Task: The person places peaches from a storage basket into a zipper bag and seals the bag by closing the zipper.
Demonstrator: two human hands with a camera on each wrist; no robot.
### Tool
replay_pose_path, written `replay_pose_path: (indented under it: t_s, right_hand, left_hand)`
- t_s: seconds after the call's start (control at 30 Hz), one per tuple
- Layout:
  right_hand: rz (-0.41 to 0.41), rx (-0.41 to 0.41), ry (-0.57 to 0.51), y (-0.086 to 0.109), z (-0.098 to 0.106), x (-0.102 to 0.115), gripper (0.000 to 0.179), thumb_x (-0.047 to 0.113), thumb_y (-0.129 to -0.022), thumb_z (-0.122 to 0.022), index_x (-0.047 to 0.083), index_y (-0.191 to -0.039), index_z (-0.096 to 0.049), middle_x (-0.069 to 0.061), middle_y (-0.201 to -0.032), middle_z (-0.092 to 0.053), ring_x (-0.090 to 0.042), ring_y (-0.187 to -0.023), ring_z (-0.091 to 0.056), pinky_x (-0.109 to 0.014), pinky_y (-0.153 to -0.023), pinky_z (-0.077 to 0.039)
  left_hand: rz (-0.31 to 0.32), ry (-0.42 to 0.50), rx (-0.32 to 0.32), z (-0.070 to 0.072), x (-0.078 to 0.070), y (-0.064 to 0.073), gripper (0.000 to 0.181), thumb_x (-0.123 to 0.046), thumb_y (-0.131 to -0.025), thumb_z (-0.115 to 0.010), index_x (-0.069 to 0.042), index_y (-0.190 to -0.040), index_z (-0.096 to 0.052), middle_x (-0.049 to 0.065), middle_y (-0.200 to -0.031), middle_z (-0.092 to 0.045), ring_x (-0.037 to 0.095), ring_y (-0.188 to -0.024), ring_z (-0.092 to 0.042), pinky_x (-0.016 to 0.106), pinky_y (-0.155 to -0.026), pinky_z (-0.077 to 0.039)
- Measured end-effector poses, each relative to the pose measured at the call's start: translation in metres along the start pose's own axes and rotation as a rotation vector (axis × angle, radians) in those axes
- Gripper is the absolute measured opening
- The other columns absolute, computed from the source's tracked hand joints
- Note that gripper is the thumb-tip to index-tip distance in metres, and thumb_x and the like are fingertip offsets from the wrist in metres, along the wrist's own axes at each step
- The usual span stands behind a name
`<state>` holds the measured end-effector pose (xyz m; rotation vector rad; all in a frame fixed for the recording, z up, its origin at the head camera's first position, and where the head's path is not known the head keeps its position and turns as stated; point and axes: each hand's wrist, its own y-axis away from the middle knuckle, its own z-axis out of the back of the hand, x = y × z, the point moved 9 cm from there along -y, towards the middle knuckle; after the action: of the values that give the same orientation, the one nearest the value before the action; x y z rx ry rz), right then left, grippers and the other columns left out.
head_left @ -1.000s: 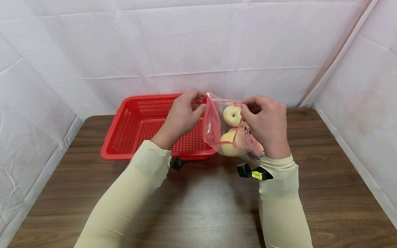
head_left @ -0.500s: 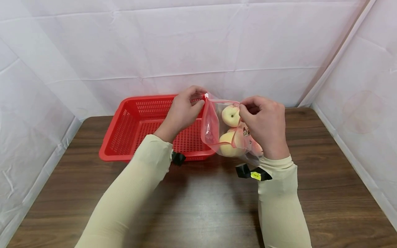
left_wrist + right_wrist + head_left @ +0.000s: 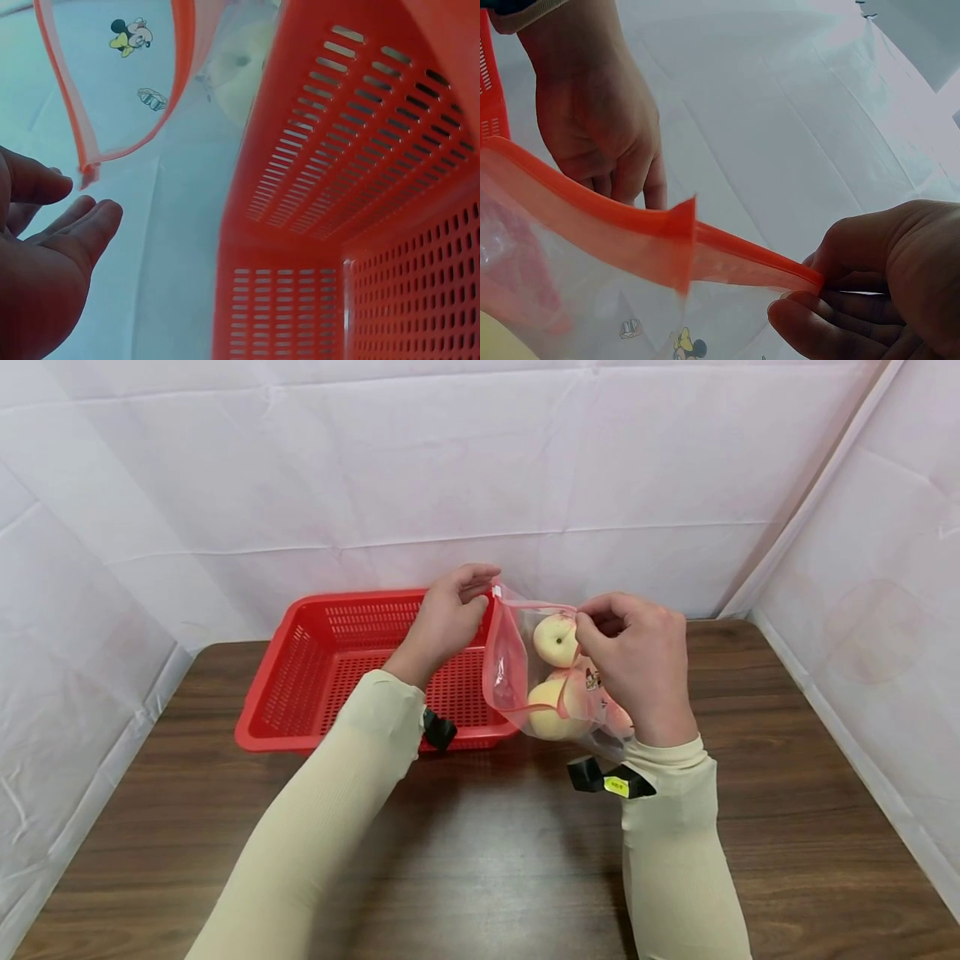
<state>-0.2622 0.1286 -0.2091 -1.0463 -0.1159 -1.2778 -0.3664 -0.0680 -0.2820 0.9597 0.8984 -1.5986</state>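
Observation:
A clear zip bag (image 3: 505,672) with pink-red edging lies with its mouth spread apart, holding several pale yellow and pink peaches (image 3: 555,642). My right hand (image 3: 643,664) pinches the edge of the mouth between thumb and fingers, as the right wrist view also shows on the orange-looking strip (image 3: 750,259). At the mouth's far left corner sits a small white zip slider (image 3: 497,591). My left hand (image 3: 452,617) is beside that corner. In the left wrist view its fingers (image 3: 94,229) are spaced from the thumb, with a gap to the bag's corner (image 3: 88,172).
A red perforated plastic basket (image 3: 273,742) stands left of the bag, under my left forearm. All of it rests on a dark wooden table (image 3: 480,860). White cloth walls (image 3: 450,460) enclose the back and sides.
My left hand has drawn slightly up and away from the bag's corner slider. The right hand keeps its pinch on the edge. The view has shifted a little.

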Motion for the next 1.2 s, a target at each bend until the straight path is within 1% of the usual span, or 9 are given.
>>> replay_pose_path:
  t_s: [0.1,0.23,0.43,0.53,0.67,0.77,0.93,1.07,1.2]
  right_hand:
    - [0.004,-0.004,0.003,0.000,0.000,0.000,0.017,0.017,-0.087,-0.062,0.010,-0.084,-0.077,-0.005,-0.071,-0.072,-0.014,-0.060,-0.062,-0.015,-0.057,-0.041]
    - [0.006,-0.006,0.007,0.001,0.000,0.001,0.016,0.017,-0.086,-0.062,0.010,-0.083,-0.077,-0.004,-0.071,-0.072,-0.013,-0.059,-0.062,-0.016,-0.057,-0.042]
    - [0.006,-0.004,-0.011,0.000,0.001,0.002,0.015,0.016,-0.086,-0.063,0.011,-0.082,-0.077,-0.004,-0.071,-0.072,-0.013,-0.060,-0.062,-0.012,-0.057,-0.040]
    - [0.000,0.006,-0.019,0.000,0.001,0.002,0.015,0.015,-0.086,-0.063,0.011,-0.083,-0.077,-0.005,-0.072,-0.072,-0.013,-0.061,-0.062,-0.011,-0.058,-0.040]
    - [-0.004,0.017,-0.021,0.001,0.001,0.003,0.014,0.016,-0.087,-0.064,0.011,-0.084,-0.077,-0.005,-0.074,-0.072,-0.013,-0.062,-0.063,-0.011,-0.058,-0.040]
    - [-0.003,0.015,-0.020,0.002,0.002,0.003,0.014,0.016,-0.087,-0.064,0.011,-0.084,-0.077,-0.005,-0.073,-0.072,-0.013,-0.062,-0.063,-0.011,-0.058,-0.040]
    - [-0.002,0.000,-0.012,0.004,0.004,0.000,0.014,0.015,-0.086,-0.064,0.011,-0.083,-0.077,-0.005,-0.072,-0.072,-0.013,-0.061,-0.062,-0.012,-0.057,-0.040]
    - [-0.013,-0.015,0.003,0.005,0.006,-0.005,0.014,0.017,-0.086,-0.064,0.012,-0.083,-0.077,-0.003,-0.072,-0.072,-0.012,-0.061,-0.061,-0.015,-0.058,-0.042]
    - [-0.032,-0.017,0.024,0.007,0.009,-0.011,0.013,0.020,-0.087,-0.067,0.012,-0.086,-0.077,-0.002,-0.074,-0.072,-0.010,-0.062,-0.062,-0.018,-0.058,-0.043]
  left_hand:
    - [0.011,0.036,0.005,-0.003,0.003,-0.005,0.040,-0.008,-0.098,-0.048,-0.019,-0.136,-0.055,0.002,-0.138,-0.055,0.017,-0.128,-0.054,0.030,-0.098,-0.051]
    - [0.030,0.063,0.013,-0.006,0.005,-0.008,0.039,-0.008,-0.098,-0.048,-0.019,-0.135,-0.056,0.003,-0.135,-0.057,0.019,-0.122,-0.057,0.030,-0.095,-0.053]
    - [0.043,0.061,0.024,-0.008,0.004,-0.010,0.038,-0.009,-0.100,-0.045,-0.020,-0.133,-0.058,0.001,-0.134,-0.058,0.016,-0.116,-0.056,0.029,-0.093,-0.053]
    - [0.053,0.066,0.046,-0.010,0.005,-0.011,0.035,-0.010,-0.100,-0.048,-0.020,-0.132,-0.059,0.000,-0.135,-0.056,0.016,-0.116,-0.055,0.030,-0.093,-0.054]
    - [0.068,0.078,0.090,-0.012,0.009,-0.012,0.034,-0.014,-0.099,-0.052,-0.021,-0.132,-0.060,0.001,-0.138,-0.054,0.016,-0.117,-0.055,0.033,-0.094,-0.054]
    - [0.063,0.074,0.110,-0.013,0.012,-0.013,0.034,-0.015,-0.099,-0.054,-0.022,-0.131,-0.060,0.002,-0.138,-0.055,0.017,-0.117,-0.056,0.036,-0.097,-0.052]
    - [0.069,0.093,0.124,-0.014,0.017,-0.016,0.033,-0.019,-0.097,-0.058,-0.022,-0.129,-0.061,0.000,-0.130,-0.059,0.021,-0.117,-0.057,0.041,-0.100,-0.050]
    - [0.072,0.097,0.116,-0.015,0.020,-0.019,0.026,-0.023,-0.096,-0.060,-0.020,-0.122,-0.062,0.001,-0.120,-0.062,0.025,-0.116,-0.057,0.038,-0.097,-0.052]
    - [0.056,0.101,0.118,-0.021,0.020,-0.023,0.022,-0.027,-0.095,-0.061,-0.017,-0.114,-0.062,0.006,-0.116,-0.063,0.028,-0.111,-0.058,0.035,-0.093,-0.054]
